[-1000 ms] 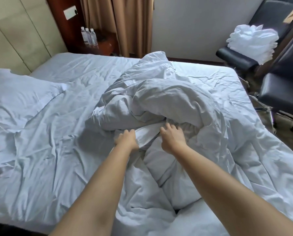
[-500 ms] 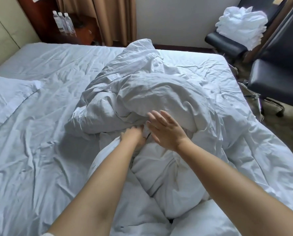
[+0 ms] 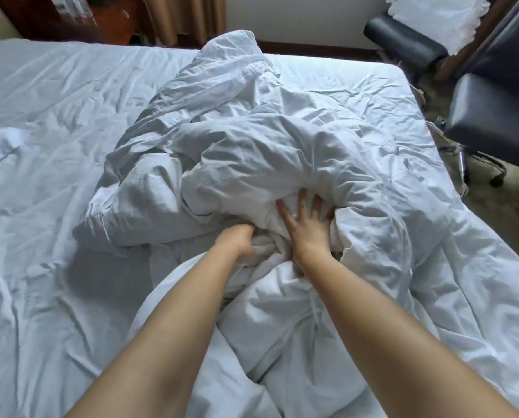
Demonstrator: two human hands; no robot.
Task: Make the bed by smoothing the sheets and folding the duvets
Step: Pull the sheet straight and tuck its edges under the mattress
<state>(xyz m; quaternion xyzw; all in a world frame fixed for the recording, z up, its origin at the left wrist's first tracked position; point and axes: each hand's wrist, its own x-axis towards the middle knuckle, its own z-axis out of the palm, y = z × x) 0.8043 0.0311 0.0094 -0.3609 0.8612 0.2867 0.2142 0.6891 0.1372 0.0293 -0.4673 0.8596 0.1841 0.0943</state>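
Duvet [image 3: 252,164] sits bunched in a heap mid-bed, on top of the wrinkled sheet [image 3: 56,206]; only one view here, head camera, looking down your arms. Your left hand [image 3: 237,239] is buried at the base of the heap, fingers curled into the cloth, so it grips a fold or edge. Your right hand [image 3: 308,227] lies just beside it, fingers spread and straight, pressing flat against the underside of the top bulge, gripping nothing.

Step in hand, as I judge it: hunting for a duvet edge or corner so you can open the heap out. Nothing folded yet, sheet not smoothed. Next move likely calls for your right hand to close on cloth too, then both hands pull apart and lift to spread it.

Versus half a second back: your right hand was raised off the heap with fingers splayed, and now it's pushed into the cloth, further right. Left hand is in about the same spot, same grip. Camera has tipped down and closer. Chairs [image 3: 493,116] at right edge, with white linen [image 3: 427,13] stacked on the far one.
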